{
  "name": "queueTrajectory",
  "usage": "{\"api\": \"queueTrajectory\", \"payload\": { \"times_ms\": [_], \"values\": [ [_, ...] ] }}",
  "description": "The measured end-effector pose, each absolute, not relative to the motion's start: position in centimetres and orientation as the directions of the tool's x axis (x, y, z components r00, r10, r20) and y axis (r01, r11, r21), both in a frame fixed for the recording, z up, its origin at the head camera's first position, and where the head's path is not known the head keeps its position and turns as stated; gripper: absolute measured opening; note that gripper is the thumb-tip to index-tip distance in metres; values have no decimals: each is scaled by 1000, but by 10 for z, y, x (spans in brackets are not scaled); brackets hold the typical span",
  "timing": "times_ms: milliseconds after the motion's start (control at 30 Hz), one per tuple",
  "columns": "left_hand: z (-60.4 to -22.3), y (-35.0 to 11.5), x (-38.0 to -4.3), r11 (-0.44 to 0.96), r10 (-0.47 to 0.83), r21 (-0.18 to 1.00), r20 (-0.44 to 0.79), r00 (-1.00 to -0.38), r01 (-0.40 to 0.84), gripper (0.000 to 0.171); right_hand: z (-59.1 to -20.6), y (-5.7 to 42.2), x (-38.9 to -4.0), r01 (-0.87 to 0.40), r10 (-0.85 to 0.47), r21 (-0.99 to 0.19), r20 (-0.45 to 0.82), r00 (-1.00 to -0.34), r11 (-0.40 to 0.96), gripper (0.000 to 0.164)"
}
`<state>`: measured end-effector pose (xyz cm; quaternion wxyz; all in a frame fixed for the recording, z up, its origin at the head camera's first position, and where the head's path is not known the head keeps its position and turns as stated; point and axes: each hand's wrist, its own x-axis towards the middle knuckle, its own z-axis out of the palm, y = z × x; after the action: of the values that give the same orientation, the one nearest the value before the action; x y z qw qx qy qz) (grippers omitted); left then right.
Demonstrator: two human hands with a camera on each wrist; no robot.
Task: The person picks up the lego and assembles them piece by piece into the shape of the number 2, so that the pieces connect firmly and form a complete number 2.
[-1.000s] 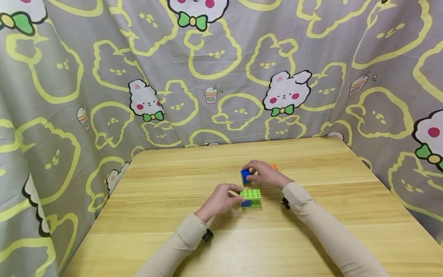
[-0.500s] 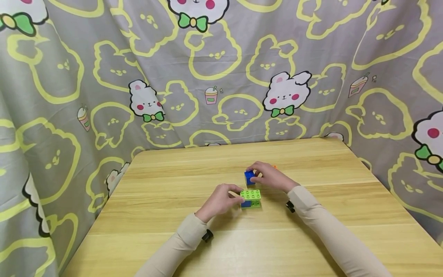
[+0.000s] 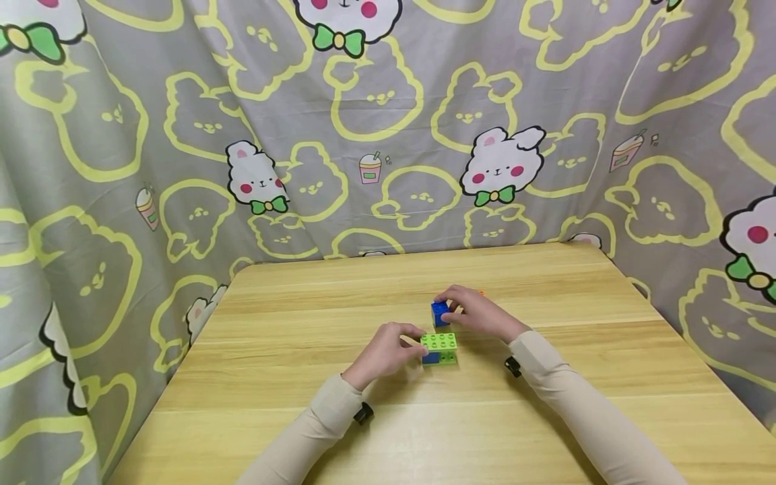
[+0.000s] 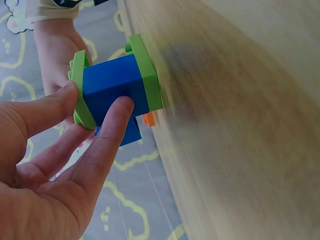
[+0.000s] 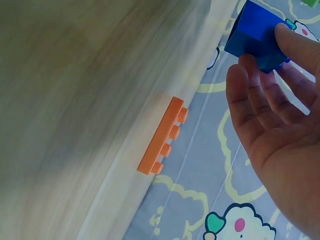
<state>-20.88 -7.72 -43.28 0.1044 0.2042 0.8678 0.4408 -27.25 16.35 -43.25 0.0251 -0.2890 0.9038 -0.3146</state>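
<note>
My left hand [image 3: 384, 353] holds a small stack of toy building blocks at its left end. A bright green studded plate [image 3: 439, 341] tops the stack, a blue brick [image 4: 115, 82] sits under its left part, and a second green plate [image 4: 146, 72] forms the base. In the left wrist view the thumb lies on the top plate and a finger on the brick's side. Just behind the stack, my right hand [image 3: 475, 312] pinches another blue brick [image 5: 257, 35] between thumb and fingers. Its studs face up, and the hand covers its right side.
An orange studded plate [image 5: 161, 137] lies on the wooden table [image 3: 303, 310] beyond my right hand, mostly hidden behind it in the head view. A patterned curtain [image 3: 412, 101] hangs along the table's back and sides.
My right hand has shifted slightly right and nearer to me with the blue brick, covering more of the orange plate. The left hand and the stack have stayed in place.
</note>
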Motion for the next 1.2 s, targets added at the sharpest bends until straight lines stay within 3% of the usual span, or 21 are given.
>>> {"api": "queueTrajectory", "payload": {
  "times_ms": [567,1200],
  "values": [
    [-433,-76,-208,536,440,808,-18,-898,247,31,-430,170,-260,-477,-517,-619,132,-846,623,36],
    [-434,-76,-209,531,434,814,-22,-901,236,31,-420,176,-249,-531,-532,-595,197,-824,603,36]
  ]
}}
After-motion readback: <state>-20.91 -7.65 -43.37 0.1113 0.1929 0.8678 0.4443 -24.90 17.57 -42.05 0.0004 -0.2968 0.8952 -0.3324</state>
